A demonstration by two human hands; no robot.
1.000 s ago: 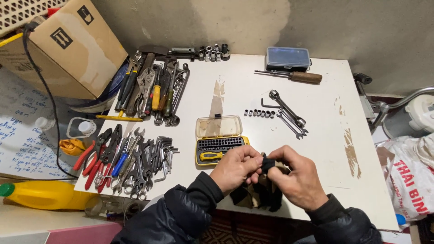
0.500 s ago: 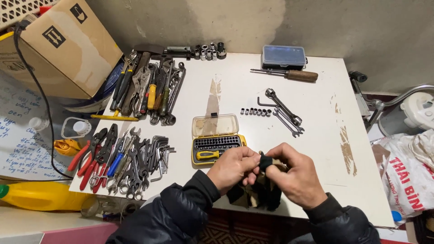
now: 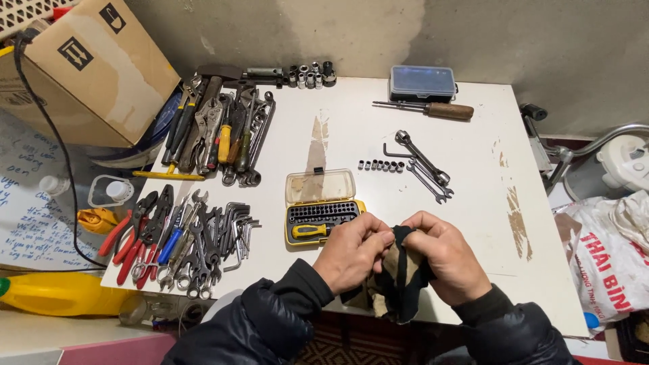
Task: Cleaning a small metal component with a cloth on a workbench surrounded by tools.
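Hands shifted slightly toward table's near edge since earlier. Open yellow plastic bit-set case [image 3: 320, 214] at 10 o'clock of left hand [image 3: 351, 251]. Both hands, right hand [image 3: 445, 255] included, clamped on dark crumpled cloth [image 3: 399, 280] between them.

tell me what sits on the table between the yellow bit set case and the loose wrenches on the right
In the head view, a short row of small sockets lies between the yellow bit set case and the wrenches.

Brown cardboard box [image 3: 81, 74] far left, black square labels; white printed plastic bag [image 3: 608, 260] right of table.
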